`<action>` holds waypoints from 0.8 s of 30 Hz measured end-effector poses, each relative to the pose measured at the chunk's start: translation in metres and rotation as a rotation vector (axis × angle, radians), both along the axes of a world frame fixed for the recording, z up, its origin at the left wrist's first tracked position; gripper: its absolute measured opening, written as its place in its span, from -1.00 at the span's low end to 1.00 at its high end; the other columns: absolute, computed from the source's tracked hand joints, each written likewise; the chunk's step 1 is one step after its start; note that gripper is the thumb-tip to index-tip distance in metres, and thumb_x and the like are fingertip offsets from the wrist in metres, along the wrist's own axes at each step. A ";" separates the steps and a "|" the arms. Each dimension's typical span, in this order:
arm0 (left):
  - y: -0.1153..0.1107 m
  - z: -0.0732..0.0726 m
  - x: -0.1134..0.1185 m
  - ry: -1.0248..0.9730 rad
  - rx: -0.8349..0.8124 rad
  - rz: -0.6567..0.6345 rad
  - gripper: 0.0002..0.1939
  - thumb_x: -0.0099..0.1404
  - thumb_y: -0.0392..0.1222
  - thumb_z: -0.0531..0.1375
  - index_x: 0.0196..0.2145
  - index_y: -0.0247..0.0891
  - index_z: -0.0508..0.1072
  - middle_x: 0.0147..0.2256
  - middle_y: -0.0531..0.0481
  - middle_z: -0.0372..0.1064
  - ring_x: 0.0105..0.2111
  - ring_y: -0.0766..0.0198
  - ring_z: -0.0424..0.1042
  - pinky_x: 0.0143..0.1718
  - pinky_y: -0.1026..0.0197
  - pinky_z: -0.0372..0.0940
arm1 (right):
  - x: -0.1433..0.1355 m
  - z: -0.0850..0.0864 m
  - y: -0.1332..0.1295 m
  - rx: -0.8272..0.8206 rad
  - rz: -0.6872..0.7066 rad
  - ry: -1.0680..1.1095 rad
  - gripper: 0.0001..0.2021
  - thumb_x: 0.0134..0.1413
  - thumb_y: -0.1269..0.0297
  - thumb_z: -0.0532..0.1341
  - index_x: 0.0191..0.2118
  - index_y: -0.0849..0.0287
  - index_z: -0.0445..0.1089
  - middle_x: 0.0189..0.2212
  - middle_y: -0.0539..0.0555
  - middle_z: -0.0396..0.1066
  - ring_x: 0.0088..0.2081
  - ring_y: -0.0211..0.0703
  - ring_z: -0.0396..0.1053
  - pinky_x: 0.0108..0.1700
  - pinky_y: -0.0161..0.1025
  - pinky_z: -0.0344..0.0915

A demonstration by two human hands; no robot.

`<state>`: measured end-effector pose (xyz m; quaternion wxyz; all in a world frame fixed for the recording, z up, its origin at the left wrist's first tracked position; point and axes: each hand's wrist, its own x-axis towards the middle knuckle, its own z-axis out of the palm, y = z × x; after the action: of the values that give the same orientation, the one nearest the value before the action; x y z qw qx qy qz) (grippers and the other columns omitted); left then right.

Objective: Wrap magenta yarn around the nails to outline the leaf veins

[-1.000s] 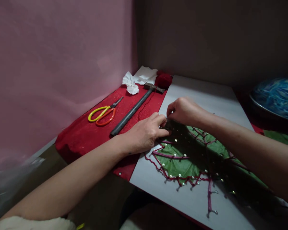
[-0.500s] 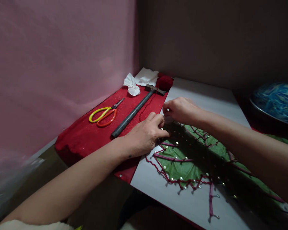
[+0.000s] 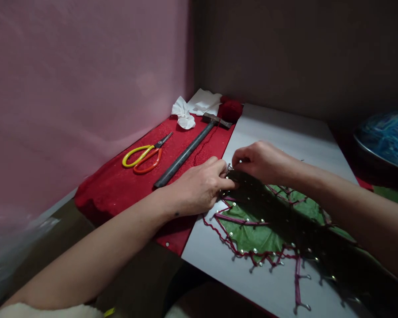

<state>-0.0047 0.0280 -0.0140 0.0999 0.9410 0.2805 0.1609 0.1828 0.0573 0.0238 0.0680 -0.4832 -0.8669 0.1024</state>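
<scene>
Hands (image 3: 202,187) (image 3: 263,162) are curling partly closed over a crinkled green leaf-shaped sheet (image 3: 257,236) lying on a flat white board (image 3: 278,121) with silver nails (image 3: 307,307) and dark-red yarn (image 3: 265,254); whether they are gripping anything, I cannot tell.

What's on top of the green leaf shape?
Nail heads and purplish yarn show on the green leaf shape. Left hand covers some of its left edge, right hand and forearm some of its far side; what's beneath them is hidden. The shadowed middle is unclear.

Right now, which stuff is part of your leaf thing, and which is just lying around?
Part of it, probably: green leaf shape, red yarn, yarn ball, nails, white board.

Just lying around, I think: hammer, scissors, crumpled paper, folded paper, blue thing.
</scene>
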 end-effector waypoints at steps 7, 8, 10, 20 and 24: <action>0.009 0.000 0.000 -0.286 -0.039 0.168 -0.63 0.15 -0.53 0.00 -0.18 -0.31 0.46 -0.30 -0.03 0.27 -0.27 0.33 0.29 -0.16 0.24 0.26 | 0.019 -0.015 -0.009 0.112 0.203 0.019 -0.70 0.05 0.46 0.06 -0.26 0.09 0.53 -0.39 0.02 0.48 -0.40 -0.30 0.34 -0.35 -0.36 0.14; 0.011 -0.002 0.000 -0.291 -0.026 0.194 -0.64 0.17 -0.51 0.00 -0.16 -0.30 0.45 -0.30 -0.03 0.28 -0.28 0.32 0.30 -0.16 0.22 0.26 | 0.019 -0.016 -0.009 0.130 0.210 -0.003 -0.69 0.06 0.46 0.06 -0.23 0.07 0.53 -0.39 0.02 0.47 -0.40 -0.30 0.34 -0.36 -0.36 0.13; 0.015 -0.005 0.000 -0.276 -0.018 0.197 -0.65 0.20 -0.48 0.00 -0.14 -0.28 0.45 -0.29 -0.03 0.30 -0.27 0.32 0.31 -0.16 0.22 0.27 | 0.019 -0.016 -0.009 0.152 0.215 -0.041 -0.68 0.06 0.46 0.06 -0.22 0.05 0.52 -0.38 0.02 0.47 -0.40 -0.29 0.34 -0.38 -0.35 0.11; 0.020 -0.011 0.002 -0.104 0.072 0.205 -0.74 0.28 -0.35 0.06 -0.15 -0.25 0.50 -0.31 -0.06 0.29 -0.25 0.27 0.29 -0.18 0.19 0.28 | 0.017 -0.017 -0.011 0.167 0.158 -0.112 -0.69 0.04 0.43 0.06 -0.24 0.03 0.53 -0.34 -0.01 0.50 -0.35 -0.25 0.37 -0.39 -0.31 0.06; 0.021 -0.013 0.002 -0.108 0.095 0.216 -0.73 0.28 -0.35 0.06 -0.15 -0.24 0.49 -0.33 -0.05 0.28 -0.26 0.28 0.28 -0.20 0.20 0.29 | 0.017 -0.015 -0.010 0.151 0.184 -0.148 -0.68 0.01 0.47 0.06 -0.24 0.03 0.52 -0.33 0.00 0.50 -0.35 -0.25 0.37 -0.39 -0.30 0.04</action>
<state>-0.0032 0.0486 -0.0267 0.0524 0.8989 0.3663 0.2345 0.1994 0.0476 0.0084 0.0301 -0.4014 -0.9154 0.0067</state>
